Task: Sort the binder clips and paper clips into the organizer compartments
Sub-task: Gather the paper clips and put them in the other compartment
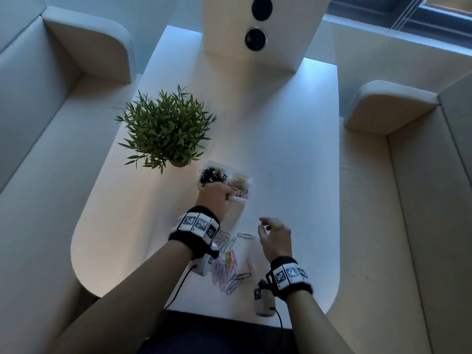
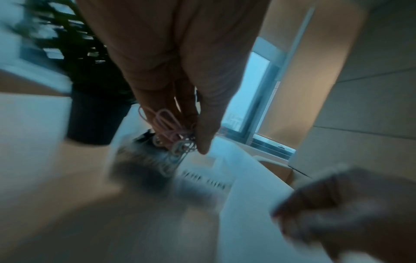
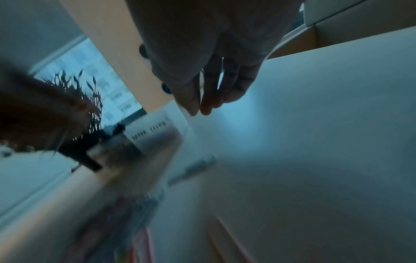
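A clear organizer (image 1: pixel 244 199) stands mid-table, with black binder clips (image 1: pixel 212 175) in its left compartment and coloured paper clips (image 1: pixel 240 185) in its right one. My left hand (image 1: pixel 228 194) hovers over the organizer's near edge. It pinches a bunch of pink paper clips (image 2: pixel 167 124) between thumb and fingers. My right hand (image 1: pixel 267 227) hangs above the table with loosely curled fingers (image 3: pixel 206 105) and holds nothing. A silver paper clip (image 1: pixel 246 235) lies just left of it. A pile of pastel paper clips (image 1: pixel 227 267) lies between my forearms. Both wrist views are motion-blurred.
A potted green plant (image 1: pixel 166 129) stands just left of the organizer. A white column with two round black sockets (image 1: pixel 255 31) rises at the table's far end. Beige sofas (image 1: pixel 38 123) flank the white table (image 1: pixel 293 162) on both sides.
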The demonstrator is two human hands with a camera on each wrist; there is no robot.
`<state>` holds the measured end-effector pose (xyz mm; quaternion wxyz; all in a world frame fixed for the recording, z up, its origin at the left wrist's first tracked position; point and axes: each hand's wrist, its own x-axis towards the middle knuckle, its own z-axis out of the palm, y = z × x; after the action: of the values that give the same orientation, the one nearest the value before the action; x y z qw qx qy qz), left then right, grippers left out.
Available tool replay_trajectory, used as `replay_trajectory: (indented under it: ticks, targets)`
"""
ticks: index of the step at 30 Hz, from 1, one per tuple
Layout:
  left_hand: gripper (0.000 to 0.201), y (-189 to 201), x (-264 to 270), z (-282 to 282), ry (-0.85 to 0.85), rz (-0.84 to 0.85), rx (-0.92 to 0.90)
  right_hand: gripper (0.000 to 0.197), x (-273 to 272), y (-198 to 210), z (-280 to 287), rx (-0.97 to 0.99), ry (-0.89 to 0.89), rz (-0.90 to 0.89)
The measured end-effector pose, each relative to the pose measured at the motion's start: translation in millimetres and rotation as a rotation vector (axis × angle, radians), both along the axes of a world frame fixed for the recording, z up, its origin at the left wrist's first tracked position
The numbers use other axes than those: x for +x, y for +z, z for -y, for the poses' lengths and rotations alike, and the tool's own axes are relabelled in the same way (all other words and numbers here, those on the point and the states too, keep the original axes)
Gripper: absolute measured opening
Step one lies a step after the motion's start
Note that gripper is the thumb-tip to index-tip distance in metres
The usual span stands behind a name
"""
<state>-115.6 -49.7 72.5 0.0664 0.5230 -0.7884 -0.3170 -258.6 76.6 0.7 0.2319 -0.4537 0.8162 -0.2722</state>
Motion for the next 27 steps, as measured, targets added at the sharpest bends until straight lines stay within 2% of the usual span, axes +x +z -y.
replay_trajectory:
  ticks: [3,6,9,11,14,16,18,20,23,27]
  targets:
    - [0.022,10.4,-43.7,22.9,-0.097,0.226,0.025,0.022,6.2,-10.0,-16.1,0.095,0.028,0.024]
    - [0.015,13.2,-69.4,31.2,-0.193,0.343,0.074,0.028,13.2,-7.8,-19.3,0.177,0.097,0.001]
    - [0.016,-1.4,-72.4,38.9,-0.209,0.310,0.093,0.036,24.4,-3.7,-16.6,0.249,0.262,-0.086]
    - [0.027,-9.7,-62.3,42.9,-0.157,0.165,0.047,0.037,34.1,-1.8,-14.1,0.274,0.355,-0.122]
    - [0.030,-18.9,-26.1,27.5,-0.165,-0.065,-0.095,0.041,47.9,-0.1,-12.8,0.295,0.423,-0.124]
    - [0.039,-36.8,12.4,2.4,-0.197,-0.008,-0.076,0.046,55.7,-0.2,-13.3,0.315,0.437,-0.151]
    - [0.062,-59.3,52.7,-28.7,-0.218,0.182,0.068,0.050,61.0,-0.9,-13.6,0.331,0.460,-0.189]
    - [0.075,-80.7,80.0,-57.3,-0.218,0.292,0.161,0.049,64.4,-2.1,-11.5,0.326,0.494,-0.192]
    - [0.076,-97.1,83.7,-80.9,-0.178,0.222,0.097,0.047,65.8,-3.2,-1.9,0.309,0.544,-0.199]
    - [0.061,-109.6,71.7,-82.6,-0.185,0.167,0.051,0.047,65.7,-3.4,12.3,0.278,0.579,-0.182]
